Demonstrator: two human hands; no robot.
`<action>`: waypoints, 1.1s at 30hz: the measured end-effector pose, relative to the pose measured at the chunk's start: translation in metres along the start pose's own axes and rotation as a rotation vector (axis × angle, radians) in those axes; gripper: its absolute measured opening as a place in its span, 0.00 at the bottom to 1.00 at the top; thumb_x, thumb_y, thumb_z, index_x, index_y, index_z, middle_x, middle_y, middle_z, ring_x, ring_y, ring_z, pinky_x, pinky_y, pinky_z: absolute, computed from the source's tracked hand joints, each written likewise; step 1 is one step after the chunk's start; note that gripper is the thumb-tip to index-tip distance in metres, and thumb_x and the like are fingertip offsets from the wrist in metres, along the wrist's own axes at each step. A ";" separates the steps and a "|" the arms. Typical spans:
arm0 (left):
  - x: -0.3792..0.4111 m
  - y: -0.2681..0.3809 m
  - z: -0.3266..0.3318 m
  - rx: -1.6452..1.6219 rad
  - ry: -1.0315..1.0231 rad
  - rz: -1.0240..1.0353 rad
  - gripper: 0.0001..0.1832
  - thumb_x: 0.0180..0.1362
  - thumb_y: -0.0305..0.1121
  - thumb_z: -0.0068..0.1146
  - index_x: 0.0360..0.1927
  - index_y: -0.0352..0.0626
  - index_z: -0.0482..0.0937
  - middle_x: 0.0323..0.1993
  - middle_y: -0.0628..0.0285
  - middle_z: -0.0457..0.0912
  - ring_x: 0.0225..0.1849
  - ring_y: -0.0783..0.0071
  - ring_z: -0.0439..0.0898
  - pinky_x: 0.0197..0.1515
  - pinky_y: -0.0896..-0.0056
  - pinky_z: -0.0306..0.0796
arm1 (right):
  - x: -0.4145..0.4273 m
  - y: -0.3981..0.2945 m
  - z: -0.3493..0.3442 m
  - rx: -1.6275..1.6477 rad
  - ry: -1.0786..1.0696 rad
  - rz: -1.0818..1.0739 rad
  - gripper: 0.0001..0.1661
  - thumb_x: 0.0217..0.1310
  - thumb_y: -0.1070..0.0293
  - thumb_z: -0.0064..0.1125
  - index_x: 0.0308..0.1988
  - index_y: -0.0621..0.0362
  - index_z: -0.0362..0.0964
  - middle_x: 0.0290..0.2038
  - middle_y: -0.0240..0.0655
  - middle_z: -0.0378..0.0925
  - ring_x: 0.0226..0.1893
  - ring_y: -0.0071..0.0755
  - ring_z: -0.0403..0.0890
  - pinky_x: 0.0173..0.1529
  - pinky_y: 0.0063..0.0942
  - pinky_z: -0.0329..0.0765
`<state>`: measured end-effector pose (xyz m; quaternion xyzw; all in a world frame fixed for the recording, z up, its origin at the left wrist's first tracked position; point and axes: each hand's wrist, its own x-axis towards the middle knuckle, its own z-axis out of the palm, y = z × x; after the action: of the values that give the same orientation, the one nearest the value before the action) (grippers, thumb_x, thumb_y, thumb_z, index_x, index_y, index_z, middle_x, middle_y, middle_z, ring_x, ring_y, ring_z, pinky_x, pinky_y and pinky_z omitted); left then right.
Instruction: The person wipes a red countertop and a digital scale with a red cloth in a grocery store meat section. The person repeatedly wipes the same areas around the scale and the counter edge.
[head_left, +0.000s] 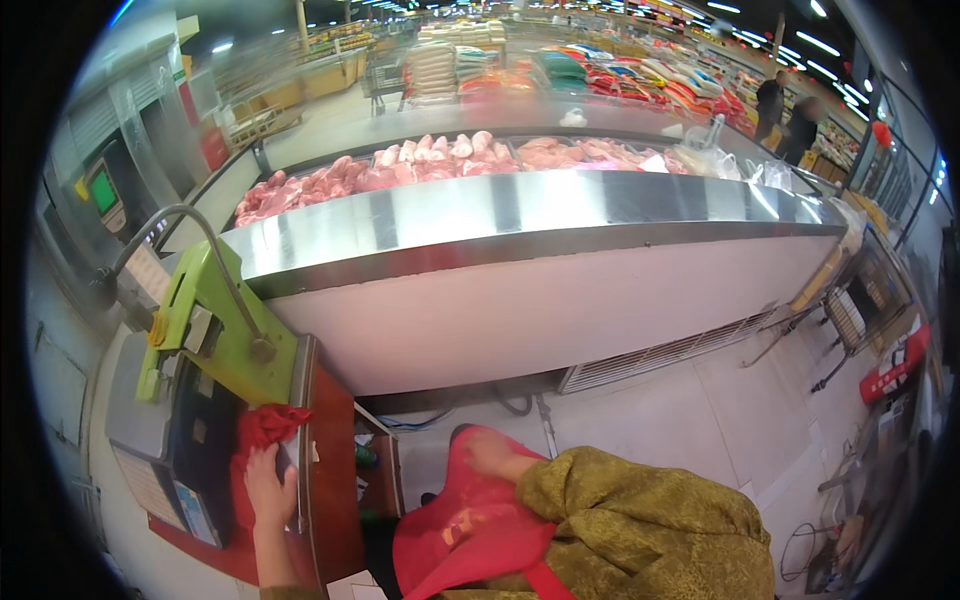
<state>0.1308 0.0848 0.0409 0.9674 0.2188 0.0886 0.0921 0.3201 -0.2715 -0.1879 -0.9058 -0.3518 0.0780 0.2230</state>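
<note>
My left hand (271, 484) rests at the edge of the red-topped cabinet (330, 465), its thumb apart from the fingers. Under and just beyond its fingertips lies a crumpled red cloth or plastic bag (274, 426); no grip on it is visible. My right hand (487, 454), slightly blurred, lies against the red apron (472, 517) I wear, and I cannot tell whether its fingers pinch the fabric. Beside my left hand stands a dark and grey machine (199, 442), perhaps a scale, and behind that a lime-green device (259, 345).
A steel-edged meat counter (450, 206) spans the front, holding raw meat (435, 161) and clear plastic bags (724, 161). A bent gooseneck (202, 214) arches over the green device. At right is a wheeled cart (862, 300). Two people (799, 131) stand beyond the counter.
</note>
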 end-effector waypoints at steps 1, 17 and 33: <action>-0.014 0.012 -0.008 -0.038 0.110 0.114 0.34 0.51 0.34 0.59 0.65 0.48 0.65 0.58 0.46 0.71 0.63 0.46 0.66 0.62 0.49 0.61 | 0.002 0.004 0.008 -0.015 0.019 -0.014 0.16 0.51 0.58 0.59 0.38 0.56 0.78 0.43 0.44 0.77 0.49 0.50 0.74 0.55 0.46 0.70; 0.058 -0.015 0.041 0.182 0.061 -0.012 0.27 0.62 0.42 0.45 0.64 0.43 0.68 0.67 0.46 0.60 0.72 0.47 0.51 0.70 0.46 0.49 | 0.002 0.003 0.007 -0.013 -0.013 0.032 0.15 0.54 0.57 0.58 0.38 0.53 0.79 0.42 0.43 0.77 0.49 0.52 0.74 0.53 0.48 0.71; -0.124 0.007 0.003 0.145 0.009 -0.293 0.40 0.58 0.45 0.53 0.68 0.33 0.55 0.72 0.41 0.48 0.74 0.44 0.44 0.71 0.38 0.41 | 0.005 -0.018 -0.027 0.068 -0.175 0.066 0.19 0.54 0.57 0.61 0.46 0.52 0.76 0.51 0.40 0.74 0.55 0.46 0.71 0.61 0.41 0.66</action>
<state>0.0240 0.0233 0.0231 0.9289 0.3636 0.0627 0.0330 0.3211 -0.2658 -0.1552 -0.8985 -0.3371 0.1761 0.2193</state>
